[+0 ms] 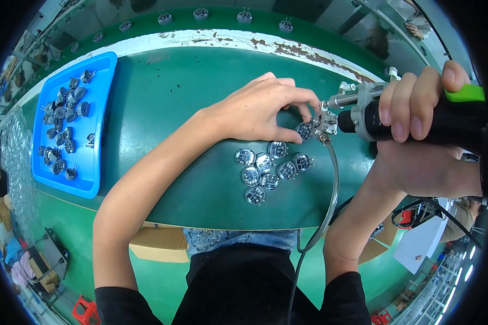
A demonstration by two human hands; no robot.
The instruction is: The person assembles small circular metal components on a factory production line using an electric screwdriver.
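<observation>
My right hand [417, 108] is wrapped round a black electric screwdriver [370, 117], which lies nearly level in this view and points left. At its tip is a metal nozzle block [326, 122] with a clear hose [335, 184] running down from it. Thumb and fingers of my left hand [257, 108] pinch a small round grey motor-like part [304, 130] right beside that block. Whether the bit touches the part I cannot tell. Just below my left hand, several similar round parts [269, 181] lie close together on the green table [162, 108].
On the left stands a blue tray [106, 114] with several round pin-ended parts in it. Beyond the table's chipped white edge strip [200, 39], more parts sit spaced along a green belt [181, 19]. A cardboard box [160, 245] is below the near edge. Another person's hand [415, 31] shows far right.
</observation>
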